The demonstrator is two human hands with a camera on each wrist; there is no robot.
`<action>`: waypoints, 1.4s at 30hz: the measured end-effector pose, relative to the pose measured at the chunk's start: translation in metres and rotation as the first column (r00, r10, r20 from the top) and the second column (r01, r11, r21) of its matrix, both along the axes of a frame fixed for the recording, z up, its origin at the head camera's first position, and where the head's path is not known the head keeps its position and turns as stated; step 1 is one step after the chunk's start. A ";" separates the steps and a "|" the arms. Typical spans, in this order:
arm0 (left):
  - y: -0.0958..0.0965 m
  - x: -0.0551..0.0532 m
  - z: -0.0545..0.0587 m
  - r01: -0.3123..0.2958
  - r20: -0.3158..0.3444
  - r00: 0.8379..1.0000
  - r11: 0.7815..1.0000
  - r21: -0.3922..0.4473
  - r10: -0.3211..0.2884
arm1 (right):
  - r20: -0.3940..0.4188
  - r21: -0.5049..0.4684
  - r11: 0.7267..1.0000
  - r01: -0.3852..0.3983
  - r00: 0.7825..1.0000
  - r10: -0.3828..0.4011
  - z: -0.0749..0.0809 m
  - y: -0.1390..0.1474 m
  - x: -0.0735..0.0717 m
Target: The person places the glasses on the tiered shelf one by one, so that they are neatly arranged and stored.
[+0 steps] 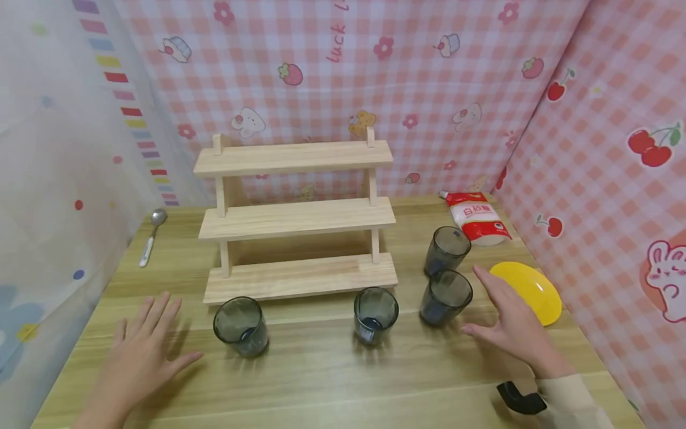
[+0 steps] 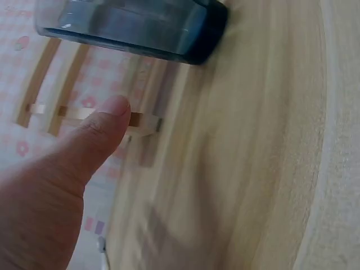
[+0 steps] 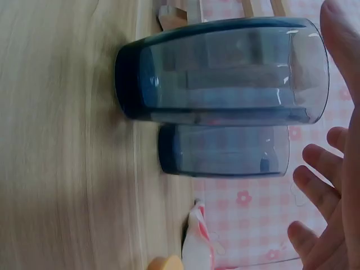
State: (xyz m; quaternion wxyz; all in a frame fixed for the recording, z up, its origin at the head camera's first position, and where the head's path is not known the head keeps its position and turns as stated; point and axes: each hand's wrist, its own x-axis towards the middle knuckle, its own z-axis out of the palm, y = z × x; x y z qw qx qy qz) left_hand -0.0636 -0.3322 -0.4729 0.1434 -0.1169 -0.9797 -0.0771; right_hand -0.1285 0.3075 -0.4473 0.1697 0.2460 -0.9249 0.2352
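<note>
Your left hand (image 1: 139, 351) and right hand (image 1: 509, 325) are apart, holding nothing; two glasses (image 1: 241, 330) stand before the wooden rack (image 1: 300, 217), another pair (image 1: 446, 301) to its right (none lifted; work looks unstarted).

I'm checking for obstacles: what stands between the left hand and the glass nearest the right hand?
In the head view, the leftmost glass and the middle glass stand between the left hand and the glass by the right hand.
</note>
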 end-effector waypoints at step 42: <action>0.006 -0.050 -0.035 0.144 -0.082 0.988 0.962 0.230 -0.128 | 0.302 -0.352 0.934 0.065 0.952 0.047 -0.010 -0.033 -0.014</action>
